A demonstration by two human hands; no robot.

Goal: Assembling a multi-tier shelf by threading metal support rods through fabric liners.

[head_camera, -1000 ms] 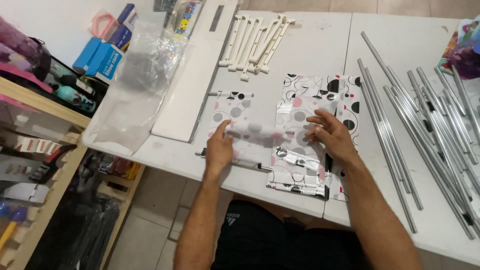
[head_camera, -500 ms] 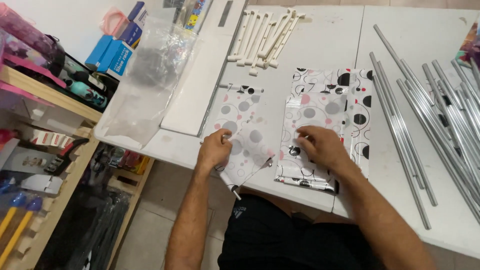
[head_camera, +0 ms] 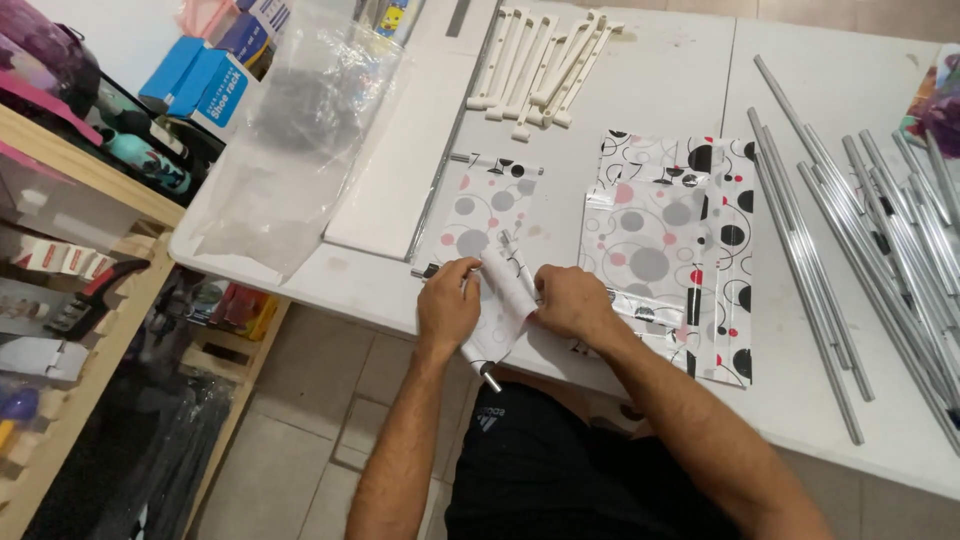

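Both hands are together at the near edge of the white tabletop [head_camera: 660, 90]. The left hand [head_camera: 447, 302] is closed on a patterned fabric sheet [head_camera: 490, 205], white with grey, pink and black circles. The right hand [head_camera: 570, 300] grips the same sheet from the other side, close beside the left. Between them the sheet is bunched around a thin metal rod [head_camera: 490, 377], whose end sticks out past the table edge below the hands.

The rest of the sheet lies flat on the tabletop, running away from the hands. Just right of it lies a second stack of patterned sheets [head_camera: 690, 230] with clear film over part of it. Further right, a loose group of long metal tubes [head_camera: 860, 220] lies lengthwise. At the far side, a cluster of white plastic brackets [head_camera: 545, 65] rests. To the left, a long white panel [head_camera: 400, 170] lies flat, with a crumpled clear plastic bag [head_camera: 290, 140] on the corner. A wooden shelf unit [head_camera: 70, 300] stands beside the table.
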